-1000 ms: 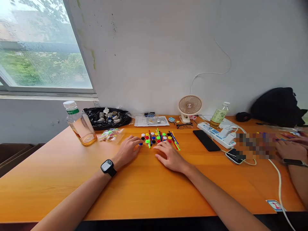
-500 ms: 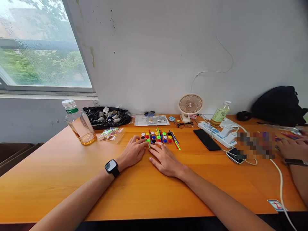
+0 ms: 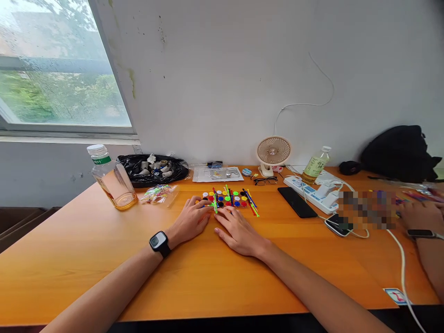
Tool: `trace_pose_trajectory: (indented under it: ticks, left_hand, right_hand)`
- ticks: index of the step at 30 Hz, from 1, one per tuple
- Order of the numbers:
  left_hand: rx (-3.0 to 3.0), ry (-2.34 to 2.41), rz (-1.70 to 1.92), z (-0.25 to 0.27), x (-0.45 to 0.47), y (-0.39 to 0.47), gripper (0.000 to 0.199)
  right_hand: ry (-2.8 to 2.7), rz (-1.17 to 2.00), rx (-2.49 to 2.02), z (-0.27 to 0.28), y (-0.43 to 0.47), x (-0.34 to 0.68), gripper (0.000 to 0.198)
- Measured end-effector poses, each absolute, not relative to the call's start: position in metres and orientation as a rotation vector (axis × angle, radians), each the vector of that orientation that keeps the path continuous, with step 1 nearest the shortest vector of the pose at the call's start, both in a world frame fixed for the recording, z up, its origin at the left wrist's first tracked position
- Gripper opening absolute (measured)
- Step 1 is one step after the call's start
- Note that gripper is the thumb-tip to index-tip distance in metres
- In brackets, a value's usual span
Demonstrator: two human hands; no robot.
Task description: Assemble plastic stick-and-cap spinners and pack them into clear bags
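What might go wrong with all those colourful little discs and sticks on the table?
The left hand and right hand are right by the discs, so a bump might mess up their rows. Some thin sticks seem loose and might roll away. The white cable crosses the table's near edge; someone could snag it.
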State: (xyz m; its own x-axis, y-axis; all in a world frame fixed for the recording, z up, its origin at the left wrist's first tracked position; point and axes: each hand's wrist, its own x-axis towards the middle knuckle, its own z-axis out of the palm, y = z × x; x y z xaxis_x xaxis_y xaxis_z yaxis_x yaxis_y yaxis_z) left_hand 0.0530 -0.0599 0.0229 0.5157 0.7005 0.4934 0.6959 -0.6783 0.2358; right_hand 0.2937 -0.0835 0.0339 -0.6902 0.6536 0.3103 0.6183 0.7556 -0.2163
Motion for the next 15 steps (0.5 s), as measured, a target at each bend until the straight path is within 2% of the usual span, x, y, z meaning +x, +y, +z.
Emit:
trace_pose_trajectory:
  ticks: [15]
  left_hand:
    - [2.694,1.199,0.953,0.0314,0.0547,-0.0684,0.019]
  right_hand:
    - [-2.575,0.139,-0.970,0.0313,-0.0827,0.2956,0.047]
